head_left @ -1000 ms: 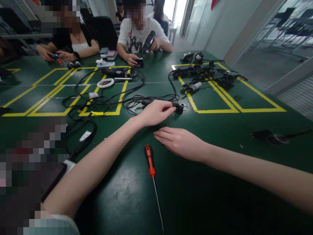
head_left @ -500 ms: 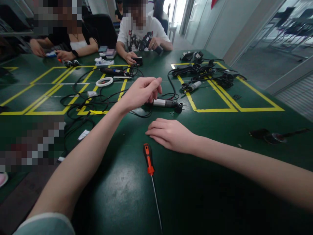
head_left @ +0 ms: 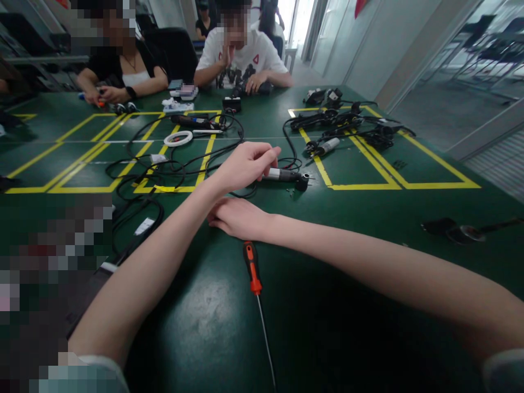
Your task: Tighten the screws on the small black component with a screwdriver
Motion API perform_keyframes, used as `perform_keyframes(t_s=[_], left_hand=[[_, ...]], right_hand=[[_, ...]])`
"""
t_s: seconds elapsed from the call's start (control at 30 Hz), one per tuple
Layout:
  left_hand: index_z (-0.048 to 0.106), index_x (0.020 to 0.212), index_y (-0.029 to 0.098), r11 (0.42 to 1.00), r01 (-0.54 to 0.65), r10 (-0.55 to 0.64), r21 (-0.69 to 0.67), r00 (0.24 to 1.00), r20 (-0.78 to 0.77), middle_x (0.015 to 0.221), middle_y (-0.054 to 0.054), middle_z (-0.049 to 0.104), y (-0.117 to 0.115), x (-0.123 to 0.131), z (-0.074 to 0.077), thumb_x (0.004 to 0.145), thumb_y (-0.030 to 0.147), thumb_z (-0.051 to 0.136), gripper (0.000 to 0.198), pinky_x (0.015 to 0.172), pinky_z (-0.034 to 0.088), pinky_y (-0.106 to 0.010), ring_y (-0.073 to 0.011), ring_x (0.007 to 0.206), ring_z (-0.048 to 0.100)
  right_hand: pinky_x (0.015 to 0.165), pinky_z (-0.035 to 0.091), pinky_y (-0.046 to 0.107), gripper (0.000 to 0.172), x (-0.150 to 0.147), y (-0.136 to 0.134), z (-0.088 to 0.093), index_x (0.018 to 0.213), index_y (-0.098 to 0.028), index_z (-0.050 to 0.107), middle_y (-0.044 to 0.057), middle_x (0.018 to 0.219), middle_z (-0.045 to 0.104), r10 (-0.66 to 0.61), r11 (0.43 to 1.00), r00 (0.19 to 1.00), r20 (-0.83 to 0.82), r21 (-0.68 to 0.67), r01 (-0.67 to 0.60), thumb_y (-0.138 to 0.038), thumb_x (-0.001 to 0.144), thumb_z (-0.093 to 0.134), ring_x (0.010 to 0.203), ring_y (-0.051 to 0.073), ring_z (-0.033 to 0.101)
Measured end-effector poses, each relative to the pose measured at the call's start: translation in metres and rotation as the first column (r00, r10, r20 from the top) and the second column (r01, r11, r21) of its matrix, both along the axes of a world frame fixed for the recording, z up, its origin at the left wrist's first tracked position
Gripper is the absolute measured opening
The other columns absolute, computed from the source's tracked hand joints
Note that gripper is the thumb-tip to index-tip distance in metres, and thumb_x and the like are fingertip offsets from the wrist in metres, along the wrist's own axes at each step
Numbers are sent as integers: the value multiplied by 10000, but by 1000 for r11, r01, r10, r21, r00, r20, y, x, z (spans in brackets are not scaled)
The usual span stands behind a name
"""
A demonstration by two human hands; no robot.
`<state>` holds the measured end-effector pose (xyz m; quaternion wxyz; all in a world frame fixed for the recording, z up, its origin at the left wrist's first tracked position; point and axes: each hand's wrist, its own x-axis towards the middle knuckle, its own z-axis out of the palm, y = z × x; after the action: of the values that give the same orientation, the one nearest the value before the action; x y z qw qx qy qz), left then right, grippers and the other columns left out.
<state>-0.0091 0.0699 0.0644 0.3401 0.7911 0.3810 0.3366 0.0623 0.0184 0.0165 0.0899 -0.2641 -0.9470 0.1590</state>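
My left hand [head_left: 250, 165] is palm down above the table, its fingers curled and pressed together. It overlaps the rear of a grey and black handheld power tool [head_left: 282, 175]; whether it touches the tool, I cannot tell. Whatever the fingers hold, if anything, is hidden. Close below my left wrist, my right hand [head_left: 238, 217] rests low at the table with its fingers bent together, their tips partly covered and their contents not visible. An orange and black screwdriver [head_left: 252, 267] lies just on the near side of my right hand, its long shaft towards me.
Tangled black cables [head_left: 141, 173] spread over the left of the green table [head_left: 347, 229]. A white tape roll [head_left: 178, 138] lies beyond them. More cabled tools [head_left: 327, 146] lie at the right back. A dark tool [head_left: 464, 232] lies far right. Two people sit opposite.
My right hand has moved left, from right of the screwdriver to under my left wrist. My left hand stays by the power tool. The person opposite has raised a hand to the face.
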Motion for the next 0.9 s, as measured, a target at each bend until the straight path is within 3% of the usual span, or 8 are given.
perform_keyframes(t_s=[0.17, 0.27, 0.4, 0.5, 0.57, 0.63, 0.77, 0.9], left_hand=[[656, 758, 147, 999, 33, -33, 6, 997, -67, 611, 18, 586, -5, 9, -14, 1029, 351, 492, 377, 608, 394, -245, -109, 564, 521], [675, 764, 149, 994, 92, -81, 54, 982, -169, 662, 2, 622, -10, 19, -26, 1018, 353, 493, 374, 627, 378, -257, -127, 626, 536], [703, 802, 160, 982, 167, -136, 83, 945, -297, 710, -13, 661, -17, 29, -38, 1008, 353, 513, 341, 640, 364, -268, -148, 678, 553], [698, 795, 168, 979, 186, -146, 89, 930, -337, 680, -4, 644, -21, 32, -42, 1011, 372, 519, 347, 623, 339, -271, -141, 636, 526], [691, 788, 168, 976, 194, -153, 95, 933, -327, 669, 1, 632, -22, 34, -42, 1016, 381, 512, 360, 616, 329, -271, -135, 619, 516], [691, 790, 167, 971, 212, -169, 106, 931, -323, 675, 0, 635, -23, 36, -43, 1022, 380, 506, 365, 618, 329, -272, -132, 619, 520], [671, 775, 168, 954, 258, -193, 154, 920, -342, 704, -9, 654, -25, 41, -45, 1032, 366, 496, 369, 635, 328, -277, -133, 635, 535], [629, 728, 172, 941, 273, -192, 198, 916, -353, 688, -12, 638, -28, 44, -50, 1043, 379, 485, 403, 619, 307, -281, -133, 614, 515]], right_hand=[[916, 559, 400, 120, 40, -9, 2, 1031, -116, 710, 176, 1129, 756, -66, 998, 998, 19, 15, 66, -143, 1023, 594, 1077, 279, 717], [850, 562, 379, 130, 93, -22, 2, 956, -143, 678, 130, 971, 753, -147, 989, 989, 11, 29, 147, -111, 1009, 564, 936, 254, 713], [770, 582, 369, 146, 179, -48, 1, 944, -186, 676, 102, 920, 746, -283, 951, 954, -97, 102, 292, -165, 1007, 546, 846, 251, 719], [729, 612, 374, 187, 238, -72, -2, 1002, -190, 700, 104, 923, 767, -422, 871, 895, -147, 209, 445, -253, 1027, 527, 807, 254, 746], [685, 625, 378, 239, 270, -88, -5, 978, -174, 709, 117, 895, 772, -523, 765, 835, -169, 338, 548, -284, 1038, 505, 778, 264, 758], [635, 632, 377, 335, 294, -102, -7, 933, -151, 717, 136, 871, 780, -563, 670, 812, -151, 492, 556, -318, 1061, 457, 739, 270, 768], [519, 616, 358, 528, 315, -117, -4, 876, -112, 751, 148, 812, 791, -564, 558, 820, -95, 688, 463, -394, 1104, 367, 640, 260, 770], [484, 600, 352, 639, 308, -117, 1, 904, -74, 774, 162, 817, 785, -564, 531, 824, -56, 739, 413, -431, 1121, 291, 625, 256, 767]])
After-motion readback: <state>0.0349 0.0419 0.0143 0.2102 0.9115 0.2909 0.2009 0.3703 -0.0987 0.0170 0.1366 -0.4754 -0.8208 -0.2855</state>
